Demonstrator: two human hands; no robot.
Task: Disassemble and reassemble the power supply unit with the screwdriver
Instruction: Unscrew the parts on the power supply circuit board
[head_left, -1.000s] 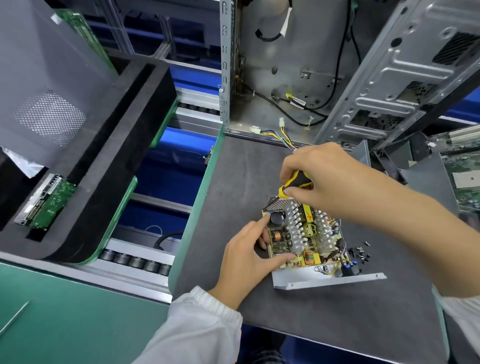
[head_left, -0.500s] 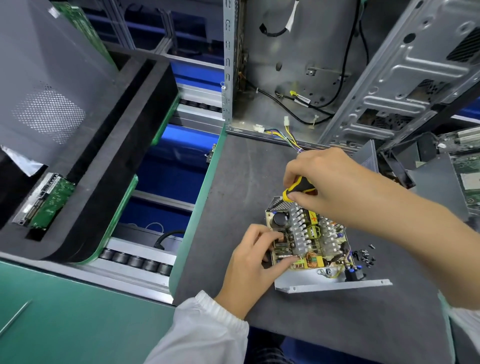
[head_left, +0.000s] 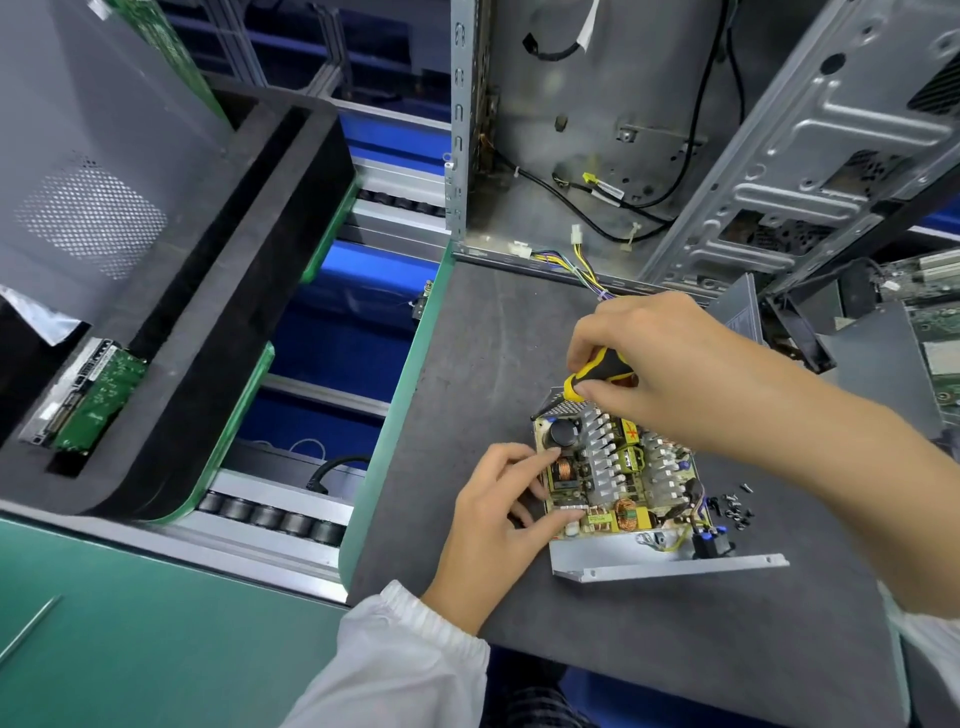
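Single head-worn view, looking steeply down, close over work mat (head_left: 519, 332)

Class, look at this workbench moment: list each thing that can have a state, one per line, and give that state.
Power supply unit: cover off, circuit board exposed, lying on the grey mat.
Screwdriver: gripped, pointing down at the unit's far corner.
Right hand: grips the screwdriver handle.
Left hand: holds the unit's left edge.
Screws: loose, lying right of the unit.
Computer case: open, cables hanging out.
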